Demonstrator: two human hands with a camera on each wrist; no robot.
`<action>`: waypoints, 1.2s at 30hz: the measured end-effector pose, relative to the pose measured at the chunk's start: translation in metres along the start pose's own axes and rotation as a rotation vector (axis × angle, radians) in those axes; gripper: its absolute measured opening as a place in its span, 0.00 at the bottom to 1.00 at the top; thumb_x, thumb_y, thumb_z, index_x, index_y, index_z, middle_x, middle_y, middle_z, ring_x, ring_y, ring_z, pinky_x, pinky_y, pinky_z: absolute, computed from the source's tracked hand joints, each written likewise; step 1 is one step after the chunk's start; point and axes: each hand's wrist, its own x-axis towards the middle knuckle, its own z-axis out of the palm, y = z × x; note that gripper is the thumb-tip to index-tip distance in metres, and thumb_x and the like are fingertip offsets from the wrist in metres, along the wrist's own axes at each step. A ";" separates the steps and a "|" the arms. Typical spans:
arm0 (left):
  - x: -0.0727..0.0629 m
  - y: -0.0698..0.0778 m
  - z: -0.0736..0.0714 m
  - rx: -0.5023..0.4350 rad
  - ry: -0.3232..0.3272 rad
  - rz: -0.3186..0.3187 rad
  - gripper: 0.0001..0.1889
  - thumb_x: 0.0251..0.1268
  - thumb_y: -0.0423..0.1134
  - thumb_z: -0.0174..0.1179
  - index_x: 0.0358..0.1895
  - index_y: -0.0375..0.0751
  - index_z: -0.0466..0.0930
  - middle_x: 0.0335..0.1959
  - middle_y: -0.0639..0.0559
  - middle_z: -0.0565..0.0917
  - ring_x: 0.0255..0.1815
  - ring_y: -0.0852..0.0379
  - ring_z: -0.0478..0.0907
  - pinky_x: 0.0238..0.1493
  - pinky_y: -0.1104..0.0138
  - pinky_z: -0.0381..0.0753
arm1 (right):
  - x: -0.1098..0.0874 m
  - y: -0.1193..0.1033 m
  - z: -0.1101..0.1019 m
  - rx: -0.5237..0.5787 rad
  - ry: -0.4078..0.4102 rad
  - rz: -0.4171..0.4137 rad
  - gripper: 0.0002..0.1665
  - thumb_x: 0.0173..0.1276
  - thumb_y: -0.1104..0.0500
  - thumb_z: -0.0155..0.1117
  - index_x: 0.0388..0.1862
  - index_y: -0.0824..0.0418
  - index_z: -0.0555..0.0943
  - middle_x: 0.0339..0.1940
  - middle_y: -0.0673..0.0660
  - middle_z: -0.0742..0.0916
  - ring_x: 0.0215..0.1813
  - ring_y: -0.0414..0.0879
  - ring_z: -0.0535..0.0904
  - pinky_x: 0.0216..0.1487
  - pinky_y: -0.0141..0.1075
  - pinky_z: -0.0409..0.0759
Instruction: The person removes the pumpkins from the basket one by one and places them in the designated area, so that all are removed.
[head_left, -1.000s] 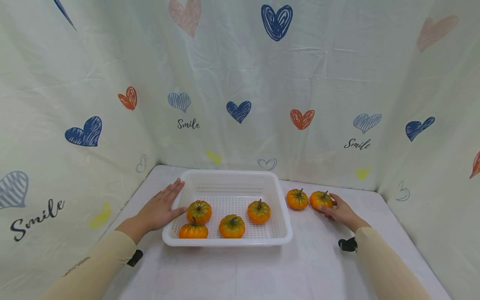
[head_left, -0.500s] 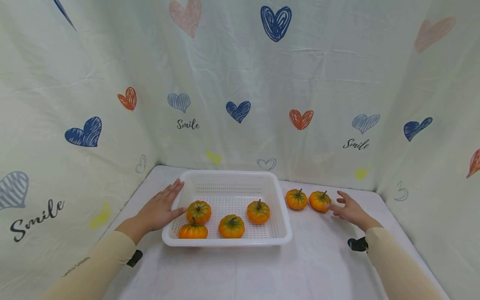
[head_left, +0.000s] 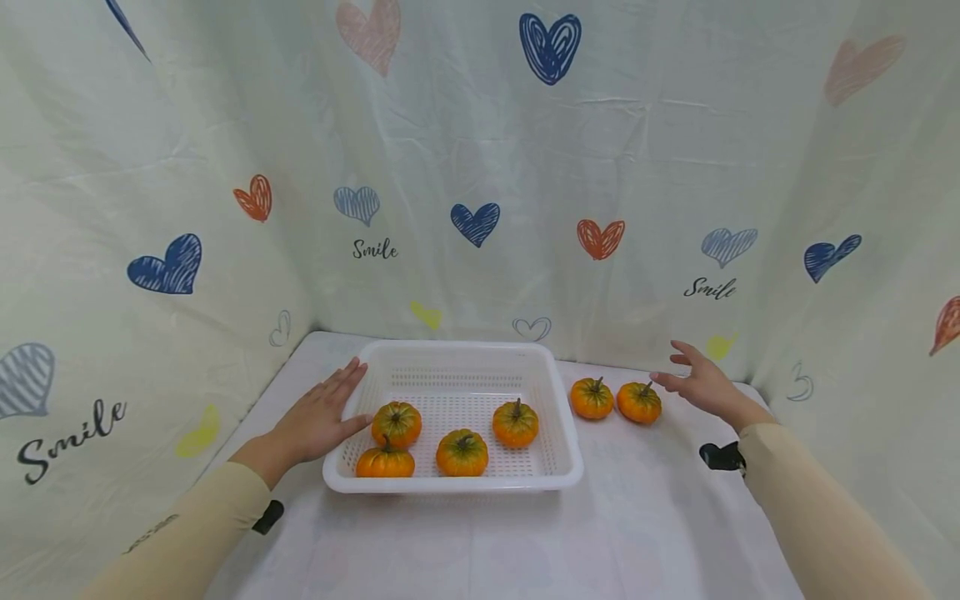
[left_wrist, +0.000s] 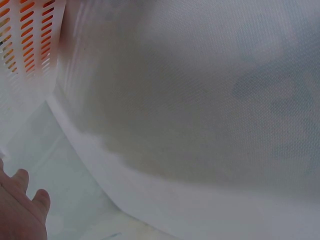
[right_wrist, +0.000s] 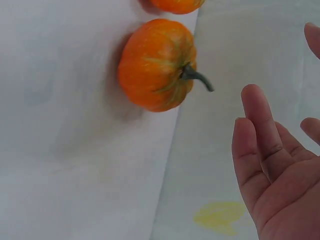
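The left sleeve is cut off by the lower edge. The left hand lies palm down with straight fingers against the left rim of the white slotted basket, grasping nothing; the left wrist view catches only part of it. In the basket, a back-left pumpkin is partly covered by a front-left pumpkin, whose base the front rim hides; a middle pumpkin and right pumpkin follow. Outside, an inner pumpkin and outer pumpkin sit side by side on the table. The right hand, raised beside the outer one, holds nothing, fingers loosely extended.
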 end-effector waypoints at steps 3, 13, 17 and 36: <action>0.000 0.000 0.000 -0.001 -0.002 -0.001 0.44 0.71 0.56 0.55 0.80 0.36 0.47 0.81 0.39 0.46 0.78 0.34 0.47 0.73 0.39 0.46 | 0.003 -0.019 -0.001 -0.037 0.009 -0.046 0.61 0.68 0.36 0.64 0.81 0.64 0.42 0.75 0.76 0.59 0.64 0.74 0.70 0.59 0.66 0.72; 0.001 -0.002 0.001 0.006 -0.001 -0.001 0.44 0.71 0.56 0.55 0.80 0.36 0.47 0.81 0.39 0.46 0.78 0.34 0.47 0.73 0.38 0.47 | 0.014 -0.080 0.010 -0.071 -0.030 -0.170 0.55 0.68 0.43 0.67 0.82 0.59 0.48 0.75 0.70 0.64 0.65 0.71 0.70 0.58 0.60 0.77; 0.000 -0.001 0.001 0.005 0.002 0.001 0.44 0.71 0.56 0.55 0.80 0.36 0.47 0.81 0.39 0.46 0.78 0.34 0.47 0.73 0.38 0.47 | 0.019 -0.104 0.019 -0.090 -0.050 -0.220 0.54 0.68 0.43 0.68 0.82 0.57 0.50 0.75 0.68 0.66 0.61 0.65 0.76 0.54 0.54 0.82; 0.000 -0.001 -0.001 -0.003 0.001 0.003 0.43 0.71 0.55 0.56 0.80 0.36 0.48 0.81 0.38 0.46 0.78 0.34 0.47 0.73 0.38 0.47 | 0.045 -0.203 0.102 -0.109 -0.294 -0.327 0.52 0.66 0.44 0.70 0.82 0.45 0.52 0.75 0.58 0.69 0.57 0.52 0.80 0.55 0.46 0.82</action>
